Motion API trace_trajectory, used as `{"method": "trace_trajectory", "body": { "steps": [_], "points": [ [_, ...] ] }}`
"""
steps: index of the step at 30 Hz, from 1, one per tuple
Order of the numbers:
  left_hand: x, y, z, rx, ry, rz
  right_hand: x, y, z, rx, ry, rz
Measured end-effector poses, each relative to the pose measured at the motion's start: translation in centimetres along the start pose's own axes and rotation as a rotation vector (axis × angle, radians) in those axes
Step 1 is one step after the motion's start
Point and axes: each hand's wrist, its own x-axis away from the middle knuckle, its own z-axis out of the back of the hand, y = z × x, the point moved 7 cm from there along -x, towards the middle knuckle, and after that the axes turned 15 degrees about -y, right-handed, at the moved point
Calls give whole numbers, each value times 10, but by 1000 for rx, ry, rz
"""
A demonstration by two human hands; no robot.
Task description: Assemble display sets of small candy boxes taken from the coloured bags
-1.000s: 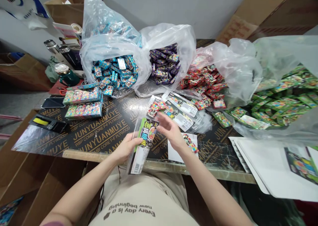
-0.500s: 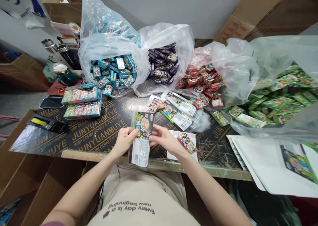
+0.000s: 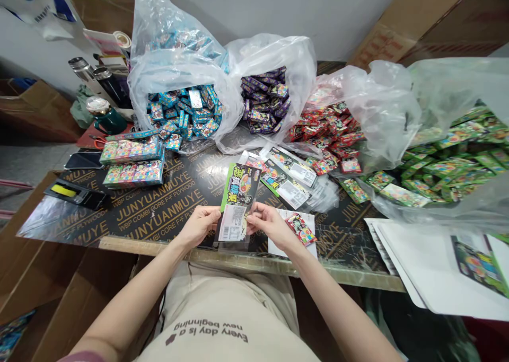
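Observation:
My left hand (image 3: 201, 226) and my right hand (image 3: 265, 223) both pinch the lower part of a clear plastic sleeve holding a green printed card (image 3: 237, 200) with a white barcode label. I hold it upright over the near edge of the dark plywood table (image 3: 159, 208). Just right of my right hand a small red candy box (image 3: 301, 229) lies on a white sheet. More of the same carded sleeves (image 3: 288, 176) lie in a loose pile behind the one I hold.
Open plastic bags hold small boxes: blue (image 3: 183, 113), purple (image 3: 264, 102), red (image 3: 326, 129) and green (image 3: 449, 160). Two packed display trays (image 3: 133, 160) sit at the left beside a black tape dispenser (image 3: 75, 194). White sheets (image 3: 429, 266) lie at the right. Cardboard boxes stand around.
My right hand came in from above the sleeve and took hold of its right edge. Both hands turned the carded sleeve upright and squared it over the table edge.

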Motion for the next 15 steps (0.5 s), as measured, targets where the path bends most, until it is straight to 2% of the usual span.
{"method": "trace_trajectory", "body": {
  "steps": [5, 10, 15],
  "points": [
    [-2, 3, -3, -87, 57, -15, -5, 2, -6, 10, 190, 158],
    [-2, 8, -14, -128, 68, 4, -8, 6, -18, -53, 200, 162],
    [-1, 2, -4, -107, 144, -4, -6, 4, -20, -101, 189, 146]
  ]
}}
